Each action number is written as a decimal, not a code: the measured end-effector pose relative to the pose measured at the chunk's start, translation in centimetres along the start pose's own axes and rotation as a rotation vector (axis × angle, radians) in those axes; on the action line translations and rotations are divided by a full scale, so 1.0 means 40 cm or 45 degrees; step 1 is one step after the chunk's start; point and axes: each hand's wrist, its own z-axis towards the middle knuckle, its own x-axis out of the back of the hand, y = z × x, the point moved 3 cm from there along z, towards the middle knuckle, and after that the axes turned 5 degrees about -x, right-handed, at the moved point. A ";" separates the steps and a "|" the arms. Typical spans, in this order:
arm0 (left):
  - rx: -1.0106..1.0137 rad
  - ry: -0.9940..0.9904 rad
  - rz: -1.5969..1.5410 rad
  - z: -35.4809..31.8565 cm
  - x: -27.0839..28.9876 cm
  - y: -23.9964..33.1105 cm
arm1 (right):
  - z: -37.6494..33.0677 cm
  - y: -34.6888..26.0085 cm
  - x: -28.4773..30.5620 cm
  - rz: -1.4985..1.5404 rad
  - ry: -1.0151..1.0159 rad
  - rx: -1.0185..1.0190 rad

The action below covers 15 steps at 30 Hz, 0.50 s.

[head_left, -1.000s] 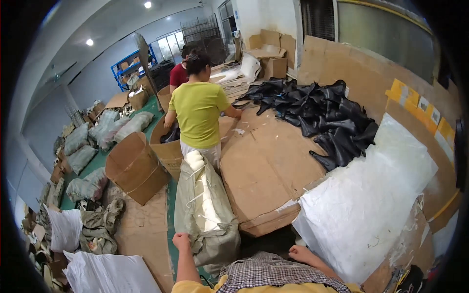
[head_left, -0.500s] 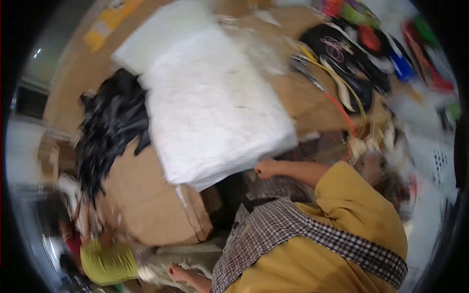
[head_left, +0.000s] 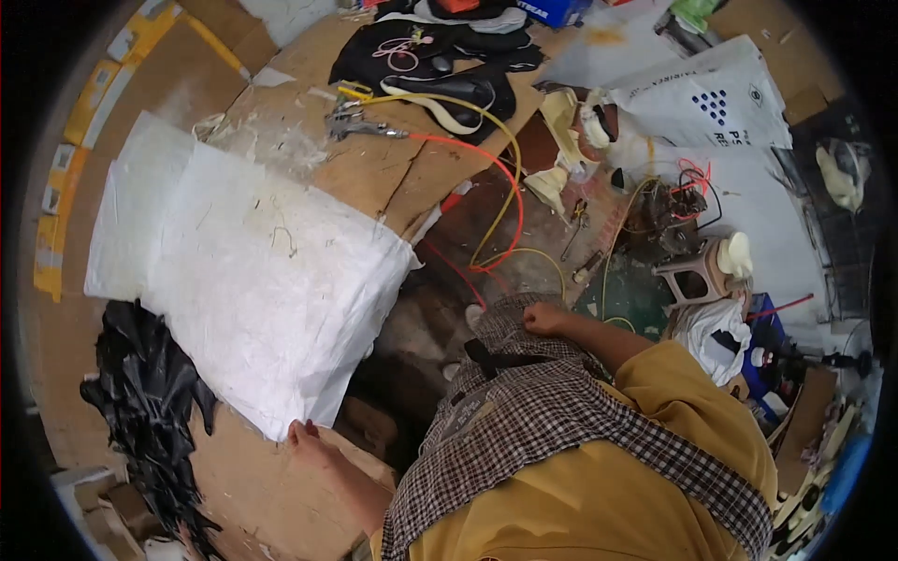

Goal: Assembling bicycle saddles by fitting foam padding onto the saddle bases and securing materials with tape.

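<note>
A large wrinkled white sheet lies over the edge of a cardboard-covered table, with a few thin dark strands on top. My left hand is at its near corner, fingers closed and pinching the edge. In front of the checked apron is my right hand, curled into a fist away from the sheet. Whatever is inside that fist, if anything, is hidden. Beside the sheet on the left lies a heap of thin black pieces.
Air guns with yellow and red hoses lie on the table; the hoses hang to the floor. Black items are at the back. On the right are a small stool, a white printed sack and a blue crate.
The view has swung right. My left hand has risen from low by my body to the sheet's corner. My right hand has left the sheet's edge and is now by the apron.
</note>
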 end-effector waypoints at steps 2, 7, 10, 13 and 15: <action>-0.007 -0.091 0.012 -0.045 -0.064 0.007 | 0.004 0.047 0.039 0.111 0.115 -0.039; -0.004 -0.095 0.081 -0.090 0.005 -0.045 | 0.101 0.193 0.177 0.945 0.376 -0.290; 0.127 -0.133 0.248 -0.160 -0.001 -0.083 | 0.212 0.336 0.268 1.380 0.508 -0.696; 0.392 0.011 0.206 -0.282 0.065 -0.142 | 0.386 0.430 0.320 1.240 0.486 -0.631; 0.414 -0.109 0.312 -0.398 0.005 -0.211 | 0.566 0.489 0.289 1.662 0.575 -0.685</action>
